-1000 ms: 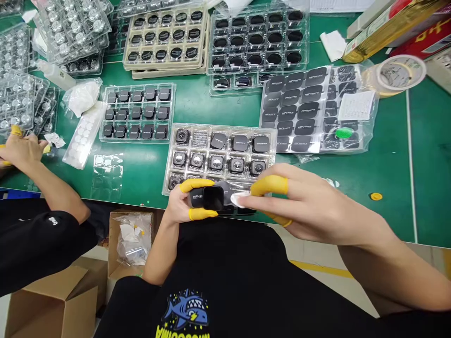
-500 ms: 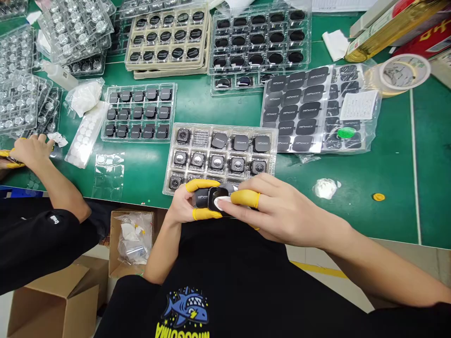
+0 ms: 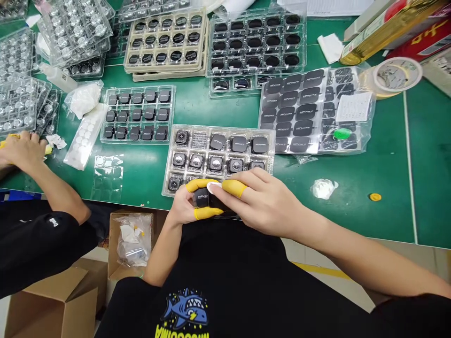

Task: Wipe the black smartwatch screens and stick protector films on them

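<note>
Wiping looks under way, unfinished: left hand half-curled, gripping a black device between its fingers; right hand pinches a white wipe at its edge; just beyond both, tray holds more pieces, wiped or not, can't tell.

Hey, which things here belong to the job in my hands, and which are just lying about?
Apparently the job's:
black piece, in left hand
white pad, in right hand
nearest tray

Apparently lying about:
tape roll
small yellow piece
red package

Bright light, stretched frame edges
</note>
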Available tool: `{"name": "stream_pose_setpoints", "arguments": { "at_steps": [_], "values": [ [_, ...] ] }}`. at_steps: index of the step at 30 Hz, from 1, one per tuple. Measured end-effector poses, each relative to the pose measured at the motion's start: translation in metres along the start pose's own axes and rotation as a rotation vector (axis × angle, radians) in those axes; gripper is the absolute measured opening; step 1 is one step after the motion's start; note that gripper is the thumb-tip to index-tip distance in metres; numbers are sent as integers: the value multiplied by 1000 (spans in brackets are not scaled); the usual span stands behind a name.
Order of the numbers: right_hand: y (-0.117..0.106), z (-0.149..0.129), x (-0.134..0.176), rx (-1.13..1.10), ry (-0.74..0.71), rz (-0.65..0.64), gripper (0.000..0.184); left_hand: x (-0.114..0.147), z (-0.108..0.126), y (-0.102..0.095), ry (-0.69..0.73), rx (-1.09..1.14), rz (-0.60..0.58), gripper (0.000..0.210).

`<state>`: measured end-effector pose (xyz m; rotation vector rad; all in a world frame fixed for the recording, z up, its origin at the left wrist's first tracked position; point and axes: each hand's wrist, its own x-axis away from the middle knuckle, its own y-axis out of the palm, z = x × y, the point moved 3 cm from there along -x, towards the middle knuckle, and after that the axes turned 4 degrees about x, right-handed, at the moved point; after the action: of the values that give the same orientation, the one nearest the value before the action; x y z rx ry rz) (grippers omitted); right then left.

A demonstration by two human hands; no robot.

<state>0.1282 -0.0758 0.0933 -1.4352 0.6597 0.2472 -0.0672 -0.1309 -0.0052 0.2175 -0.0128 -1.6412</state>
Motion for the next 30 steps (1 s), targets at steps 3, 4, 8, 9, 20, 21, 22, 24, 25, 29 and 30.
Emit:
{"name": "stream_pose_setpoints", "arguments": {
  "at_steps": [3,4,8,9,20,21,22,24,25,29,30],
  "values": [
    [-8,1,10,-45,30,-80,35,1,1,-3,-7,12,16,70],
    [-12,3,14,-83,46,-115,35,2,1,-4,-16,13,23,70],
    [-30,14,26,-230,159,-121,38,1,3,-9,-18,30,45,70],
    [-32,17,27,-234,186,-96,42,1,4,-9,-1,35,42,69],
    [-7,17,20,-272,214,-46,55,-1,9,-7,35,36,21,67],
    [-5,16,20,-268,192,-51,53,0,9,-6,34,44,19,67],
    [-4,15,19,-264,165,-54,50,0,9,-6,32,52,21,67],
    [-3,12,18,-269,111,-55,44,1,8,-6,10,59,41,67],
    [-3,11,18,-286,84,-62,41,1,7,-6,-6,54,51,68],
    [-8,7,23,-448,-7,-163,36,3,4,-8,-37,6,86,70],
    [-10,8,26,-498,-4,-173,36,3,4,-9,-23,-2,87,70]
  ]
}}
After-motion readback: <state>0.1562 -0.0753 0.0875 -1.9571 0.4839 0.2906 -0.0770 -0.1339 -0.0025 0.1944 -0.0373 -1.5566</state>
